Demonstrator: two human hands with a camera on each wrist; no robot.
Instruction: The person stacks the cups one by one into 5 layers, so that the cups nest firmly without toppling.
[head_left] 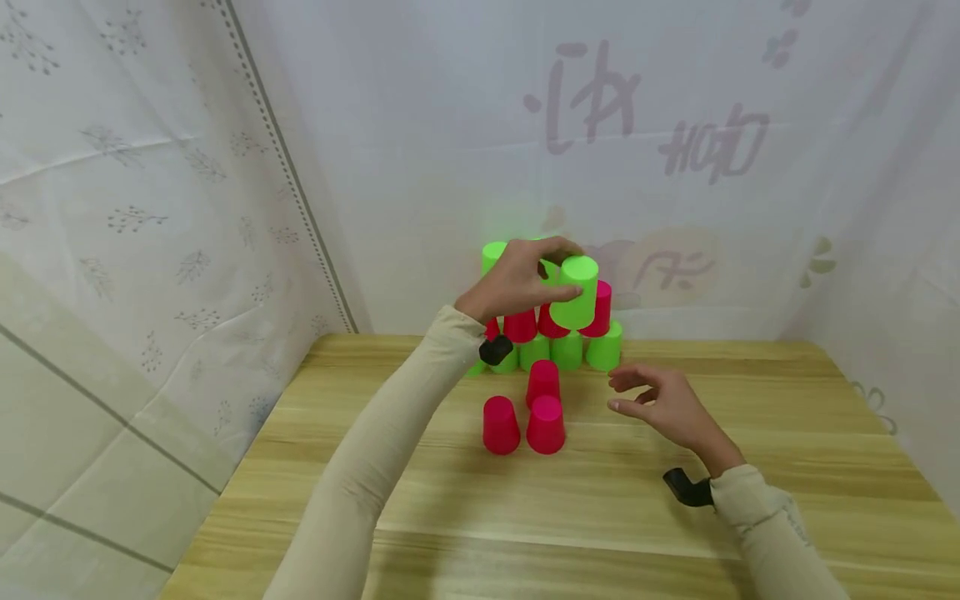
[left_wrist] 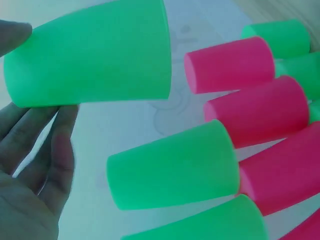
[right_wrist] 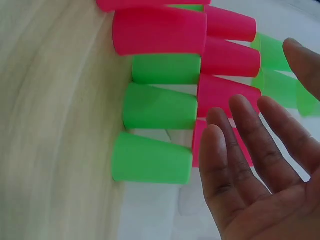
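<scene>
My left hand (head_left: 510,282) grips an upside-down green cup (head_left: 574,304) between thumb and fingers. In the left wrist view that held cup (left_wrist: 95,55) is apart from the stacked ones. Behind it stands a cup pyramid: green cups (head_left: 604,350) on the table, a row of red cups (head_left: 521,327) over them, and green cups (head_left: 492,255) on the third level. The left hand partly hides the upper levels. My right hand (head_left: 671,408) hovers right of the pyramid, fingers spread and holding nothing; the right wrist view shows its palm beside the pyramid's end.
Three upside-down red cups, one of them at the front left (head_left: 501,427), stand before the pyramid. All rest on a wooden table (head_left: 480,508). A white printed curtain (head_left: 420,167) hangs close behind, with more curtain at both sides.
</scene>
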